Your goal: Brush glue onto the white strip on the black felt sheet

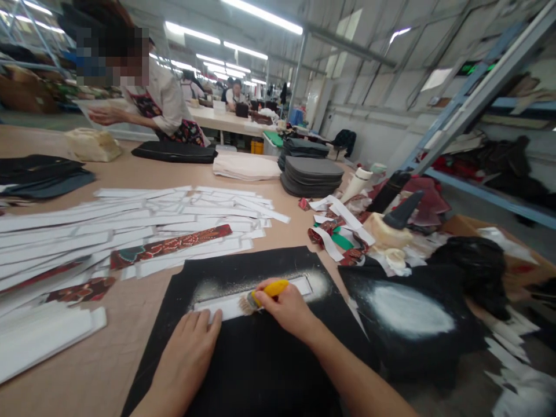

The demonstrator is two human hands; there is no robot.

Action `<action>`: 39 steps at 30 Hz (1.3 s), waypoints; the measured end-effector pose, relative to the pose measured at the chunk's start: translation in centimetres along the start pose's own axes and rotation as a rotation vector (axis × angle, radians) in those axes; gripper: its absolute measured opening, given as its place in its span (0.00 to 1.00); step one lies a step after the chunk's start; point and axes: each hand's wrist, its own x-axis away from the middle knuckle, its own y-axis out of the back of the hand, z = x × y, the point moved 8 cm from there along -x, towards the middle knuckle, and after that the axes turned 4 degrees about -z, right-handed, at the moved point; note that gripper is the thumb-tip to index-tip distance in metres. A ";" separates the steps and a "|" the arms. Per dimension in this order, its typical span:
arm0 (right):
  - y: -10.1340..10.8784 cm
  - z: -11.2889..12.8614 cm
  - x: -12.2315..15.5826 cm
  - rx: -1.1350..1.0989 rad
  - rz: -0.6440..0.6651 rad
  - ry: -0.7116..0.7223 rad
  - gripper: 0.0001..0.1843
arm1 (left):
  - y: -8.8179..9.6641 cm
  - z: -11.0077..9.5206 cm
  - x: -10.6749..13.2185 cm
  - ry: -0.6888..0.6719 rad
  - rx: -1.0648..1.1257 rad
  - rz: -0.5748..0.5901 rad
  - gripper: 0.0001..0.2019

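Lower centre: right hand (289, 310) clenched round a yellow-handled brush (266, 291), bristles down on the white strip (212, 307), which lies on the black mat (260, 365). The fingers cover most of the handle and the hand hides the strip's middle. Left hand (186, 353) flat and released, fingertips at the strip's left end; its forearm is cut off by the bottom edge. Mid left: pile of white strips (130, 223). Upper left: a co-worker's sleeve (167, 98); what that person handles is unclear.

The mat (260, 359) lies on the tabletop (125, 313). The strip (228, 306) lies on the mat, with the brush (264, 293) on top. The strip pile (130, 223) lies behind-left, the second mat (456, 347) right.
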 end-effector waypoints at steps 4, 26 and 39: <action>6.4 -7.4 0.0 0.205 -0.235 -0.296 0.15 | 0.4 -0.7 0.4 0.005 -0.042 -0.024 0.24; 5.3 -0.4 -3.4 0.401 -0.141 0.230 0.19 | 0.2 -5.0 -0.6 0.108 0.013 0.001 0.18; -10.5 13.3 -5.6 0.302 0.434 0.740 0.07 | -0.6 -6.1 -1.5 0.234 -0.016 -0.054 0.18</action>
